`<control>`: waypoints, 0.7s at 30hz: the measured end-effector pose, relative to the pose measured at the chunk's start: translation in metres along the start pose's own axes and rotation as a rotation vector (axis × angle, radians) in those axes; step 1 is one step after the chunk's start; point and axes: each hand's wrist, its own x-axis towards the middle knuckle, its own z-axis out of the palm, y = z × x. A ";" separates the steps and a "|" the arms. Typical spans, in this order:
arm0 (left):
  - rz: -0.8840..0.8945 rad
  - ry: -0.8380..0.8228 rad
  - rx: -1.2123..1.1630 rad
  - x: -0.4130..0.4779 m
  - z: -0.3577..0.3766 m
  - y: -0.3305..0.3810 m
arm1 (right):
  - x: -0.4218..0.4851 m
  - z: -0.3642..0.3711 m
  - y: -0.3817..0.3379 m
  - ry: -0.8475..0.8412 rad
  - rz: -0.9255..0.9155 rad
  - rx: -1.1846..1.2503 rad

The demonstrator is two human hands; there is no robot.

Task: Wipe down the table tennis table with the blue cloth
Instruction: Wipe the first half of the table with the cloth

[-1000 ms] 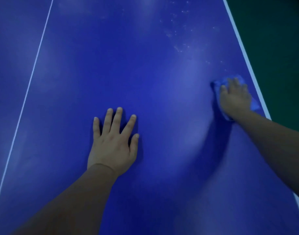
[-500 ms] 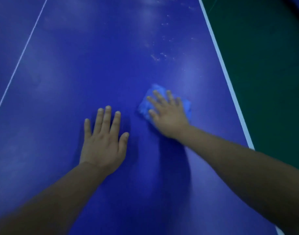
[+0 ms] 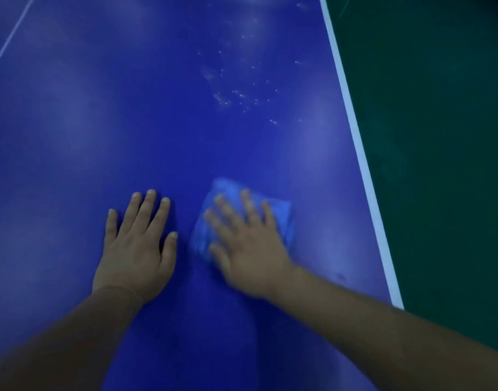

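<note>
While pale specks (image 3: 233,95) dot the worktop (image 3: 101,122) farther out, the right hand (image 3: 250,256) presses the blue cloth (image 3: 281,211) flat just beside the left hand (image 3: 134,249), both with fingers straight, grip wide. Wiping appears partway done, with the speckled patch toward the right edge seemingly left to clean.

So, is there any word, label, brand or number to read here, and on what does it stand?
None can be read.
The table shows only white lines and pale specks, no writing.
The cloth is blurred; no label shows on it.
The floor is plain green.
</note>
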 end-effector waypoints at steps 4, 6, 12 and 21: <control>-0.003 -0.009 0.030 0.001 0.002 -0.003 | -0.015 -0.004 0.097 0.056 0.212 -0.113; -0.008 0.006 0.031 0.001 0.001 -0.002 | -0.013 -0.020 0.157 0.027 0.630 -0.089; 0.001 0.016 0.039 -0.002 0.002 -0.002 | 0.021 -0.009 0.075 -0.008 0.250 -0.048; -0.020 0.173 -0.048 -0.003 0.004 -0.004 | 0.127 -0.007 -0.030 -0.117 -0.514 -0.003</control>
